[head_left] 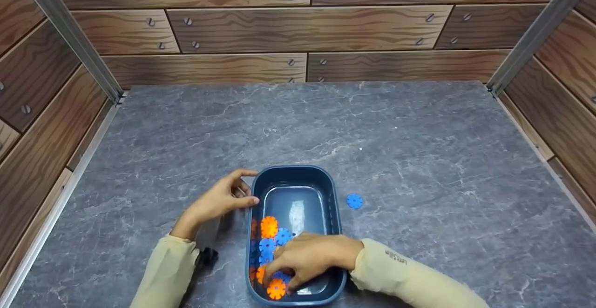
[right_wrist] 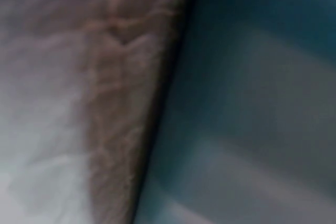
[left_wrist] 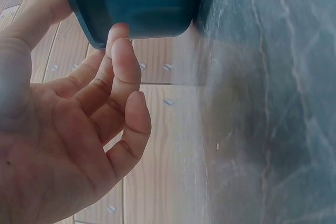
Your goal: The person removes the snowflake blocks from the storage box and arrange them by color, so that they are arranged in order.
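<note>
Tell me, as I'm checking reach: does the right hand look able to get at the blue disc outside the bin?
Probably yes: the blue disc lies uncovered on the tabletop, though the right hand, down inside the bin, would first need lifting out.

Some discs [head_left: 260,274] partly hidden by right hand [head_left: 308,255]; right wrist view blurred.

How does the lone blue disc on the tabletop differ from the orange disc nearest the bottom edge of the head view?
Colour: the lone blue disc is blue, while the orange disc is bright orange. Place: the blue one lies on the tabletop; the orange one is inside the tub. Company: the blue one sits apart, whereas the orange one has other discs close by.

Shared: both are round with notched edges.
</note>
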`<act>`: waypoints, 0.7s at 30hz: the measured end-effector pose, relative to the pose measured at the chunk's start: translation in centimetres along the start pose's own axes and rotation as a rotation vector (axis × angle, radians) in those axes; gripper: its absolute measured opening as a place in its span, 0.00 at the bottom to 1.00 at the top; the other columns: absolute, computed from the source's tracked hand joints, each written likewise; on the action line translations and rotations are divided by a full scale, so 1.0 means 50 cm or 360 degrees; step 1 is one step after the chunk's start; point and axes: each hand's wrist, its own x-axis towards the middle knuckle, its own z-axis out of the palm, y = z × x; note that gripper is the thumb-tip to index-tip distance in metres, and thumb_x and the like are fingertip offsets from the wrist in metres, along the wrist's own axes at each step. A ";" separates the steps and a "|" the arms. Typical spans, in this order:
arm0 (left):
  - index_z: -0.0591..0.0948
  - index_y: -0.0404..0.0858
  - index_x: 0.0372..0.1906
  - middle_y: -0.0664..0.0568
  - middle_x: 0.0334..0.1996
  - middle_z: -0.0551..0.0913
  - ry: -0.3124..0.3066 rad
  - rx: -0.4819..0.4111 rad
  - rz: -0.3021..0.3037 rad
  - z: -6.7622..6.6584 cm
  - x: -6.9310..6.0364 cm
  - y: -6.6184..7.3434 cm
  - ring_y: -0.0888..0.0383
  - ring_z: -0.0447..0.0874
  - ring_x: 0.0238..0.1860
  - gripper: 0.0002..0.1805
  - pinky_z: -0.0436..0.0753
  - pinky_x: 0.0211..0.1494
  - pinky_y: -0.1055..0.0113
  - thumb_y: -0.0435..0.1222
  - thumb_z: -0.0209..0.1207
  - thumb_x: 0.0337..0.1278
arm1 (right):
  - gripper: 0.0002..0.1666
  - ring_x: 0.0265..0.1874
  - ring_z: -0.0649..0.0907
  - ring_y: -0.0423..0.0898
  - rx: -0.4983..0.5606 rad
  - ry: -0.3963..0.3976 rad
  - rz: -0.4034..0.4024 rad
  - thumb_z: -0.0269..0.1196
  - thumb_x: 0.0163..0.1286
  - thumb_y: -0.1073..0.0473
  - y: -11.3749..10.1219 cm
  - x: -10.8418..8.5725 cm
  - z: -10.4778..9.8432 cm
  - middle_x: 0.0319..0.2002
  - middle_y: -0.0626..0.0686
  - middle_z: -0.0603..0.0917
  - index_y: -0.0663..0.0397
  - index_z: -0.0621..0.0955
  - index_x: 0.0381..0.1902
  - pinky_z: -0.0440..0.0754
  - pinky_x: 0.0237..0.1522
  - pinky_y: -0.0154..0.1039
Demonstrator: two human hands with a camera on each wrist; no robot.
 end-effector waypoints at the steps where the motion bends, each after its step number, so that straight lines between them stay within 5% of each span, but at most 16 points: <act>1: 0.68 0.41 0.66 0.47 0.37 0.78 -0.0003 -0.0003 0.0000 0.000 0.000 0.001 0.56 0.74 0.31 0.34 0.74 0.33 0.68 0.42 0.66 0.56 | 0.23 0.24 0.71 0.29 -0.0005 0.0001 0.0001 0.66 0.64 0.44 0.000 0.000 0.000 0.30 0.37 0.74 0.24 0.76 0.56 0.64 0.21 0.24; 21: 0.68 0.42 0.66 0.47 0.38 0.78 -0.0004 0.0013 -0.0017 -0.001 0.002 0.000 0.56 0.73 0.32 0.33 0.74 0.34 0.68 0.43 0.66 0.56 | 0.21 0.21 0.70 0.28 0.0078 0.0096 0.0033 0.65 0.64 0.49 0.004 -0.009 -0.004 0.27 0.37 0.75 0.27 0.77 0.56 0.64 0.22 0.23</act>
